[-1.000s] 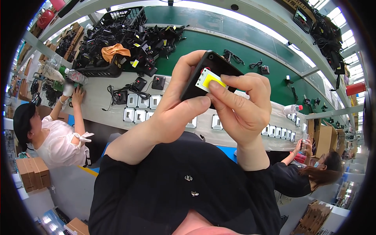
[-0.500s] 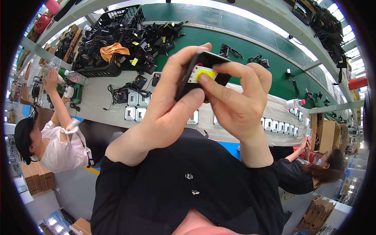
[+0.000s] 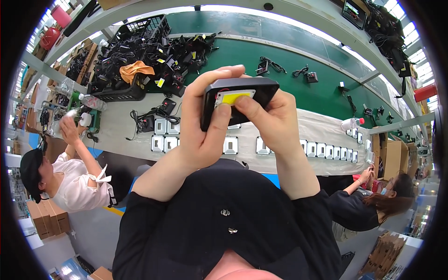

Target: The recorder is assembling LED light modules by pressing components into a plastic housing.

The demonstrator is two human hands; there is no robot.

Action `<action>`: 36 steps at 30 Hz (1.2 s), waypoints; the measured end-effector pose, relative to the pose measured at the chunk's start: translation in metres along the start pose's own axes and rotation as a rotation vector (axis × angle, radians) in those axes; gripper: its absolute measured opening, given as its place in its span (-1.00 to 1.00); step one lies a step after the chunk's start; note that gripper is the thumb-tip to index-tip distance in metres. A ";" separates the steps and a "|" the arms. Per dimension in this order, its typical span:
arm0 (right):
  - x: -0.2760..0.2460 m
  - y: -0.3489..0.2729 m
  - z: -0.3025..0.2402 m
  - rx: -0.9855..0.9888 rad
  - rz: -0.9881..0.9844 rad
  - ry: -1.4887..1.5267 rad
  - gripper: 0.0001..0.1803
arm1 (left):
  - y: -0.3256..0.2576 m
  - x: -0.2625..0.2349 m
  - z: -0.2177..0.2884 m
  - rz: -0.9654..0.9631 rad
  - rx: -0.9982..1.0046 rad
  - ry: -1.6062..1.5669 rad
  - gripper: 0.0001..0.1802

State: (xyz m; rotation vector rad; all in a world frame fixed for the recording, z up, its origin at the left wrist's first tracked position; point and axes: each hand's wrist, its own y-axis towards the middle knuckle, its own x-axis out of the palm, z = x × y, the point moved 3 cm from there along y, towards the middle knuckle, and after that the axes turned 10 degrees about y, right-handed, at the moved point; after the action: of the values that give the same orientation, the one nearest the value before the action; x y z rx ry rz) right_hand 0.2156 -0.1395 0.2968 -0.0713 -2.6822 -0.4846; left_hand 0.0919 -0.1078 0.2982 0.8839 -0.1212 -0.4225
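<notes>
I hold a black rectangular lamp housing (image 3: 261,91) with a yellow light panel (image 3: 232,98) up in front of me with both hands. My left hand (image 3: 200,126) wraps its left side, thumb pressed on the front by the yellow panel. From the right, my right hand (image 3: 273,123) grips it, thumb tip touching the panel's lower edge.
Below runs a pale workbench (image 3: 116,133) with rows of small square silver parts (image 3: 163,135) and a green belt (image 3: 298,93) carrying black cabled units. A black crate (image 3: 126,88) of parts stands at the left. A person in white (image 3: 70,182) sits left; another person in black (image 3: 368,205) sits right.
I have turned the lamp housing from a tilted position to nearly level and shifted it slightly right. My thumbs have moved across the yellow panel.
</notes>
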 end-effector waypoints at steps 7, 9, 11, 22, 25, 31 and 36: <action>0.009 0.008 0.017 -0.089 -0.002 -0.265 -0.89 | -0.004 -0.019 -0.008 0.121 -0.165 -0.043 -0.72; -0.008 0.006 0.027 0.181 0.089 -0.288 -0.85 | -0.006 -0.020 -0.022 0.049 -0.304 0.027 -0.72; -0.016 0.006 0.031 0.210 0.053 -0.235 -0.75 | -0.008 -0.023 -0.048 -0.130 -0.419 -0.046 -0.69; -0.105 -0.013 0.118 0.566 0.148 -0.490 -0.58 | 0.086 -0.353 -0.225 0.311 -0.304 1.655 -0.43; -0.169 0.010 0.191 0.588 0.180 -0.599 -0.43 | 0.067 -0.416 -0.268 0.054 -0.659 1.676 -0.34; -0.301 0.115 0.271 0.548 0.469 -1.191 -0.12 | -0.015 -0.249 -0.263 -0.116 -0.602 1.061 -0.69; -0.371 0.188 0.309 0.663 0.571 -1.283 -0.45 | -0.121 -0.177 -0.217 -0.285 -1.020 0.710 -0.77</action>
State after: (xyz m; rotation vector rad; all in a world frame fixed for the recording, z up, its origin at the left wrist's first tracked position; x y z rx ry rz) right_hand 0.4577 0.1520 -0.0564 -1.2669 -3.5321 0.9617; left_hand -0.0472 0.0532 0.0799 -0.0068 0.8230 -0.3462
